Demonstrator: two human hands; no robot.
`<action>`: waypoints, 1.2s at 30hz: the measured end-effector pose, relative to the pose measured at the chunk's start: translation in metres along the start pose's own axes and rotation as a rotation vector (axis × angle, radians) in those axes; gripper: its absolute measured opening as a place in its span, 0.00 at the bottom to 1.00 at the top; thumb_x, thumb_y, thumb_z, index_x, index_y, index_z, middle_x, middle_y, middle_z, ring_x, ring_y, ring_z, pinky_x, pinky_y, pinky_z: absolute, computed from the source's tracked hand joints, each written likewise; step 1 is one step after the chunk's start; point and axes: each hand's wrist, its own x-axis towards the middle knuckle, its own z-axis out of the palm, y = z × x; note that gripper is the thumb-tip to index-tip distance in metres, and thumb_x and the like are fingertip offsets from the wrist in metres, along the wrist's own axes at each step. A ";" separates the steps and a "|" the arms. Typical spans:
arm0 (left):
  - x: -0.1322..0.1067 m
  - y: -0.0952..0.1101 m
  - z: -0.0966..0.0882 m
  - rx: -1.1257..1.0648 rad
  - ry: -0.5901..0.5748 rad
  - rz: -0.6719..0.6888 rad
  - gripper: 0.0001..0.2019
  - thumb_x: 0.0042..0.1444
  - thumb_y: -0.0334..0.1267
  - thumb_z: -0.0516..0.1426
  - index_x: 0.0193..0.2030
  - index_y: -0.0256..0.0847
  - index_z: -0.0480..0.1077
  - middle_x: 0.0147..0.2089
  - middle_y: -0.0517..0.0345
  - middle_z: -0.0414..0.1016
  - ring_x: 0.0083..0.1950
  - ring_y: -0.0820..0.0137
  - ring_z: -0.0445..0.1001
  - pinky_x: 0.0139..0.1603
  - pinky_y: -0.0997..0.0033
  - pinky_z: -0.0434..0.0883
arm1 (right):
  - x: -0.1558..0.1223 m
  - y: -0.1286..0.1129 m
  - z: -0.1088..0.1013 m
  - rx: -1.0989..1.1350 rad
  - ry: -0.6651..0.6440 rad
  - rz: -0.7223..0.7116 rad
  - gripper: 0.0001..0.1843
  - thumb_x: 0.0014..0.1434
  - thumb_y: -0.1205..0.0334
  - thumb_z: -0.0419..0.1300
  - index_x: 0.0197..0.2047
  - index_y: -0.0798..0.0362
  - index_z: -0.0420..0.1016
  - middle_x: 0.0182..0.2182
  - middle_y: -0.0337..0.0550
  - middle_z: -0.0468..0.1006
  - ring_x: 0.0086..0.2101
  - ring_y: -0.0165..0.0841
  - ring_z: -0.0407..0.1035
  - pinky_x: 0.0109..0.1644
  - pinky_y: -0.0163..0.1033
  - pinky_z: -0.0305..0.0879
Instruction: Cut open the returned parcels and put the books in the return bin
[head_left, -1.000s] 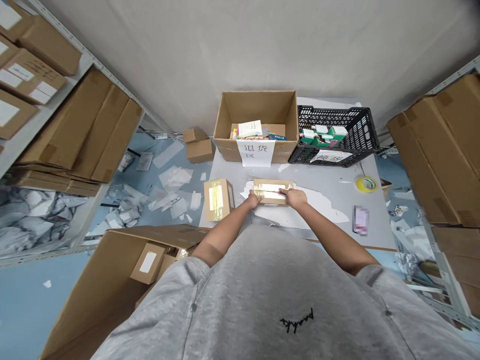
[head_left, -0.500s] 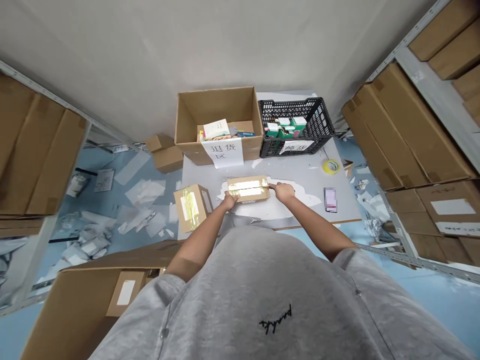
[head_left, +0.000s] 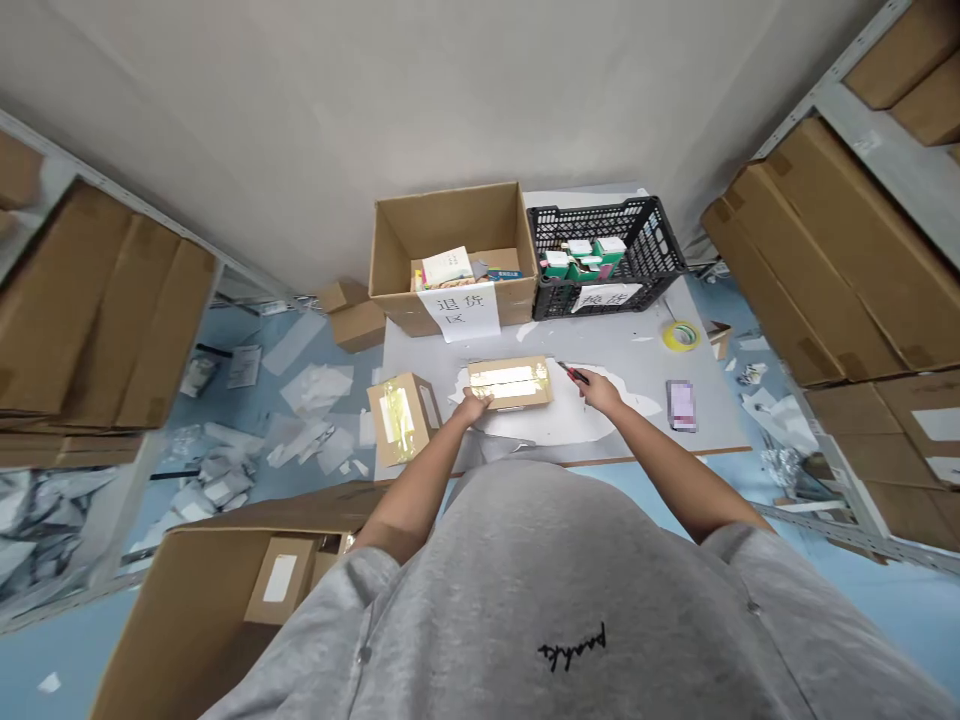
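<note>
A small cardboard parcel point(head_left: 511, 383) sealed with shiny tape lies on the grey table point(head_left: 645, 360) in front of me. My left hand point(head_left: 474, 405) rests on its near left corner, fingers curled over the edge. My right hand point(head_left: 598, 388) is just right of the parcel and closed on a small red-handled cutter point(head_left: 571, 373), whose tip points toward the parcel. A second taped parcel point(head_left: 399, 418) sits at the table's left edge.
At the back stand an open cardboard box point(head_left: 450, 250) with books and a paper sign, and a black crate point(head_left: 604, 255). A yellow tape roll point(head_left: 681, 335) and a phone point(head_left: 681, 404) lie right. Shelves of cartons flank both sides. A large open carton point(head_left: 217, 600) stands on the floor at the near left.
My right hand has drawn away from the parcel's right end toward the right, the cutter now showing. The left hand stays on the parcel. The view shifted slightly.
</note>
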 end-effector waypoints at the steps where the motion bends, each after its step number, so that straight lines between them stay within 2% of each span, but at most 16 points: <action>1: -0.001 0.002 0.000 0.019 0.002 -0.012 0.44 0.63 0.58 0.60 0.73 0.35 0.45 0.61 0.33 0.74 0.61 0.53 0.75 0.56 0.61 0.70 | 0.001 -0.003 0.004 0.175 -0.006 0.066 0.21 0.75 0.51 0.52 0.66 0.46 0.69 0.33 0.41 0.81 0.30 0.35 0.79 0.39 0.39 0.75; 3: -0.003 0.009 0.000 0.081 0.055 -0.076 0.53 0.58 0.56 0.63 0.77 0.33 0.38 0.69 0.27 0.66 0.69 0.47 0.68 0.63 0.56 0.67 | 0.002 -0.012 0.015 0.478 -0.039 0.177 0.20 0.76 0.49 0.48 0.63 0.50 0.65 0.26 0.38 0.77 0.25 0.34 0.78 0.34 0.39 0.77; 5: -0.005 0.019 0.001 0.197 0.180 -0.103 0.61 0.52 0.52 0.67 0.80 0.34 0.31 0.77 0.23 0.51 0.77 0.40 0.54 0.70 0.46 0.59 | 0.001 -0.024 0.029 0.671 -0.073 0.245 0.18 0.77 0.49 0.45 0.60 0.51 0.62 0.23 0.34 0.73 0.23 0.35 0.78 0.31 0.40 0.78; 6: -0.006 0.026 0.002 0.266 0.248 -0.047 0.63 0.50 0.49 0.67 0.80 0.36 0.30 0.80 0.24 0.43 0.80 0.38 0.45 0.73 0.42 0.53 | 0.001 -0.030 0.036 0.725 -0.086 0.262 0.16 0.78 0.50 0.45 0.58 0.51 0.62 0.22 0.33 0.72 0.22 0.35 0.78 0.31 0.40 0.79; 7: -0.007 0.033 0.004 0.330 0.297 0.068 0.62 0.50 0.46 0.67 0.81 0.38 0.31 0.81 0.28 0.37 0.81 0.38 0.37 0.75 0.39 0.47 | 0.000 -0.036 0.043 0.757 -0.095 0.272 0.15 0.78 0.50 0.44 0.56 0.51 0.62 0.21 0.33 0.72 0.22 0.35 0.78 0.30 0.40 0.79; 9: -0.006 0.049 0.009 0.420 0.302 0.374 0.55 0.55 0.43 0.64 0.82 0.43 0.36 0.83 0.39 0.33 0.82 0.43 0.29 0.77 0.39 0.38 | 0.000 -0.043 0.055 0.778 -0.099 0.286 0.16 0.77 0.48 0.45 0.53 0.50 0.62 0.21 0.32 0.71 0.22 0.36 0.78 0.30 0.40 0.80; 11: -0.001 0.066 0.017 0.461 0.226 0.600 0.45 0.61 0.45 0.59 0.82 0.48 0.43 0.83 0.47 0.39 0.82 0.47 0.30 0.78 0.41 0.36 | 0.001 -0.047 0.065 0.761 -0.088 0.292 0.16 0.77 0.46 0.48 0.52 0.50 0.63 0.21 0.32 0.72 0.22 0.35 0.78 0.30 0.39 0.79; 14: 0.009 0.086 0.028 0.471 0.160 0.708 0.39 0.65 0.50 0.56 0.80 0.51 0.50 0.80 0.48 0.50 0.81 0.48 0.39 0.78 0.41 0.36 | 0.006 -0.047 0.075 0.685 -0.044 0.287 0.17 0.74 0.45 0.56 0.52 0.51 0.65 0.21 0.31 0.71 0.23 0.35 0.78 0.29 0.38 0.79; 19: 0.023 0.095 0.035 0.520 0.141 0.719 0.34 0.68 0.55 0.54 0.79 0.52 0.55 0.73 0.44 0.61 0.74 0.47 0.51 0.77 0.45 0.40 | 0.017 -0.043 0.081 0.520 0.037 0.300 0.19 0.69 0.45 0.62 0.50 0.53 0.70 0.20 0.34 0.73 0.21 0.35 0.75 0.24 0.37 0.75; 24: 0.035 0.090 0.036 0.489 0.082 0.783 0.34 0.70 0.54 0.52 0.78 0.46 0.56 0.70 0.37 0.61 0.73 0.44 0.52 0.76 0.45 0.42 | 0.022 -0.039 0.084 0.490 0.056 0.346 0.18 0.69 0.48 0.63 0.52 0.54 0.71 0.22 0.39 0.77 0.21 0.35 0.76 0.23 0.36 0.73; 28: 0.046 0.093 0.038 0.502 0.027 0.770 0.33 0.70 0.50 0.54 0.77 0.39 0.57 0.68 0.30 0.62 0.73 0.42 0.53 0.75 0.43 0.45 | 0.024 -0.038 0.086 0.411 0.048 0.350 0.20 0.70 0.48 0.61 0.55 0.54 0.72 0.27 0.44 0.81 0.23 0.36 0.78 0.24 0.36 0.74; 32: 0.051 0.103 0.029 0.620 -0.032 0.741 0.32 0.70 0.49 0.54 0.75 0.35 0.59 0.64 0.27 0.66 0.69 0.42 0.62 0.71 0.45 0.55 | 0.026 -0.038 0.084 0.386 0.051 0.345 0.19 0.71 0.49 0.60 0.56 0.54 0.71 0.29 0.46 0.82 0.24 0.36 0.78 0.25 0.36 0.74; 36: 0.048 0.110 0.018 0.666 -0.051 0.711 0.32 0.70 0.55 0.54 0.74 0.39 0.60 0.62 0.29 0.68 0.66 0.43 0.67 0.67 0.47 0.61 | 0.025 -0.039 0.079 0.414 0.045 0.325 0.20 0.72 0.48 0.59 0.56 0.55 0.70 0.28 0.46 0.81 0.24 0.36 0.78 0.25 0.36 0.74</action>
